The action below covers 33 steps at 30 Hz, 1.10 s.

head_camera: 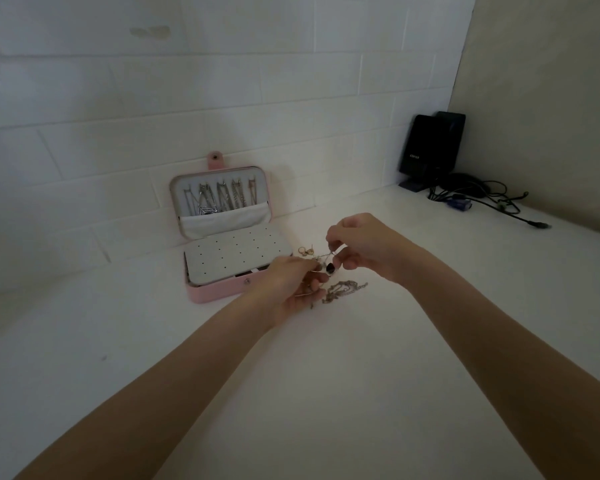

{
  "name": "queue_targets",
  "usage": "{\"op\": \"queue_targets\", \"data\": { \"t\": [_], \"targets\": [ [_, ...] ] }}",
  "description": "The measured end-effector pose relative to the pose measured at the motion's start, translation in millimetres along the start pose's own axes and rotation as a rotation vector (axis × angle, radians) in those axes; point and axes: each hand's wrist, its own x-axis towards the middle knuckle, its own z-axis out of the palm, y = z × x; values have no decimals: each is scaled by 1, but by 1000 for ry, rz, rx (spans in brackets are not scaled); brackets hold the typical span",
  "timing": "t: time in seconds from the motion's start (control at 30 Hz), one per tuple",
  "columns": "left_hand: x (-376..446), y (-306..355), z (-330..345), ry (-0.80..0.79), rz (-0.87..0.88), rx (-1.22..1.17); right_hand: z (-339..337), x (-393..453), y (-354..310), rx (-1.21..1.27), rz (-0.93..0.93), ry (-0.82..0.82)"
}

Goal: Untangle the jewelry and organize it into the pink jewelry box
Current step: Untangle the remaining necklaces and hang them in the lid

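Observation:
The pink jewelry box (215, 293) stands open against the wall. Several necklaces (219, 199) hang in its lid above a white pouch, and a white perforated earring panel (232, 258) covers its base. Just right of the box, my left hand (288, 289) and my right hand (364, 247) pinch a thin tangled chain (323, 259) with a dark bead (329, 269) between them, held a little above the counter. A heap of silver chain (343, 291) lies on the counter below my hands. Small gold earrings (305, 251) lie beside the box.
The white counter (326, 375) runs to a white tiled wall behind the box. At the back right corner stands a black speaker (430, 147) with a bundle of dark cables (482, 199) trailing over the counter.

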Motion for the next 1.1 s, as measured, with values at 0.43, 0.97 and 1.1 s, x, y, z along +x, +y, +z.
{"op": "queue_targets", "data": {
  "t": [0.43, 0.97, 1.1],
  "targets": [
    [4, 2, -11, 55, 95, 145, 0, -5, -5, -543, -136, -186],
    [4, 1, -17, 86, 35, 126, -12, 0, -9, 467, -35, -136],
    [1, 4, -20, 92, 49, 138, -21, 0, -12, 593, -44, -175]
  ]
}}
